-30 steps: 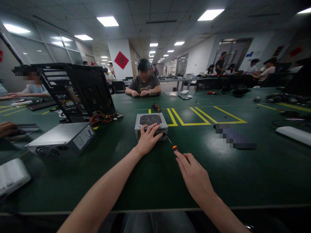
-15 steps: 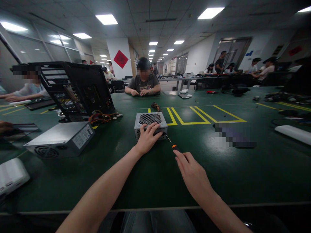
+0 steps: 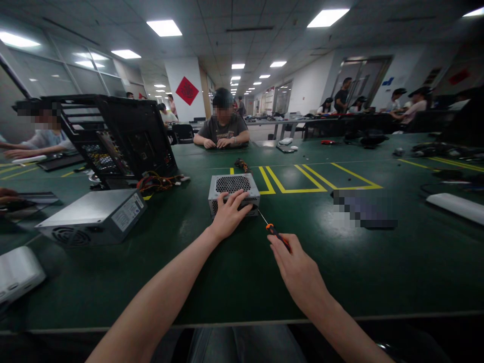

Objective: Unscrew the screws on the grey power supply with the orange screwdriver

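Observation:
A small grey computer power supply [image 3: 233, 184] with a honeycomb vent on top sits on the green table. Over its near right part lies my left hand [image 3: 228, 217], fingers on the top and thumb along the front, gripping it. My right hand [image 3: 298, 262] is closed around the black and orange handle of a screwdriver [image 3: 273, 229]. The thin shaft points up and left to the front right corner of the power supply. Whether the tip sits in a screw is too small to tell. A bundle of cables [image 3: 242, 164] comes out behind the unit.
To the left are a larger power supply [image 3: 94, 217], a black computer case [image 3: 132, 136] with loose cables, and a white box-shaped object [image 3: 18, 275]. A blurred-out dark flat object [image 3: 363, 210] lies right. One person [image 3: 223, 126] sits opposite, another [image 3: 41, 136] at left.
My right fingers have slid back and opened slightly along the screwdriver, so more of its handle shows. My left hand and the power supply stay in place.

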Motion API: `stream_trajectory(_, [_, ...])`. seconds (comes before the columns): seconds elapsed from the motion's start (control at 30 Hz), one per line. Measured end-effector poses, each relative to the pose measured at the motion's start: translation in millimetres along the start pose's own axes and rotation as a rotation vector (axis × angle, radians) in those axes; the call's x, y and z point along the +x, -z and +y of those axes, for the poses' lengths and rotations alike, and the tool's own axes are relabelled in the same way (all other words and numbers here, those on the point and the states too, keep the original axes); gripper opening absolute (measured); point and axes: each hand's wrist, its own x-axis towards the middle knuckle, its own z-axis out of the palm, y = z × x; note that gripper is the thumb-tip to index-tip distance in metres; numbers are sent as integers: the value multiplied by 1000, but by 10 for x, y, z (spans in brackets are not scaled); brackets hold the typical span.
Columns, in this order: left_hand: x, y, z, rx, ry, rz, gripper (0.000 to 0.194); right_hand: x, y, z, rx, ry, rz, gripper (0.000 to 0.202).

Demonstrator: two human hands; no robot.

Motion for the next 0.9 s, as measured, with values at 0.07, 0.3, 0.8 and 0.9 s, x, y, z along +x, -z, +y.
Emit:
stream_trajectory(0.07, [-1,0,1,-3,1,4,20,4,-11,19,-13,-34,-5,29])
stream_trajectory(0.3, [6,5,8,-12,12,4,19,43,20,-62,123,-32,-62,28])
stream_trajectory(0.8, [7,3,10,-9,11,8,19,25,19,-23,94,-51,1,27])
stream_trajectory(0.9, [10,9,8,-9,9,0,19,29,39,-56,135,-40,-21,29])
